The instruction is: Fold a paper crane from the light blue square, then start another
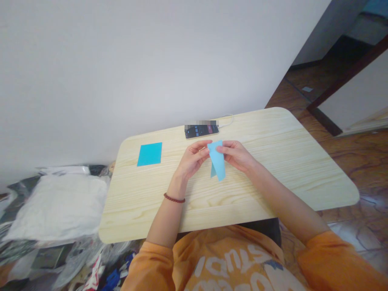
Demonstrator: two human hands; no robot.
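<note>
Along a white wall (pixel 151 60), a pale pine desk with rounded corners (pixel 274 161) stands over a brown marbled floor (pixel 357 161), with a dark wooden door frame (pixel 348 72) off to the far right. Plastic bags around a white packed bundle (pixel 57 210) crowd the desk's left edge; paper sliding off that side could get lost in them. An orange sweatshirt (pixel 230 258) fills the near edge of the view. On the desk, a black smartphone (pixel 201 131) lies near the far edge, its top blurred out and its digits too small to read, with a white cable (pixel 227 120) trailing off to the right. A flat cyan paper square (pixel 149 154) lies on the desk, well left of the hands. At mid-desk, the left hand (pixel 192 159) and right hand (pixel 235 155) hold a light blue paper strip (pixel 217 159) above the wood, near the phone. Both grips are narrow pinches at the strip's top, fingers partly hidden, with a darker flap (pixel 213 171) hanging behind. Risks: a hard pinch could crease or tear the paper, a loose one could drop it, and a knuckle could knock the phone. A red bead bracelet (pixel 174 198) circles the left wrist.
</note>
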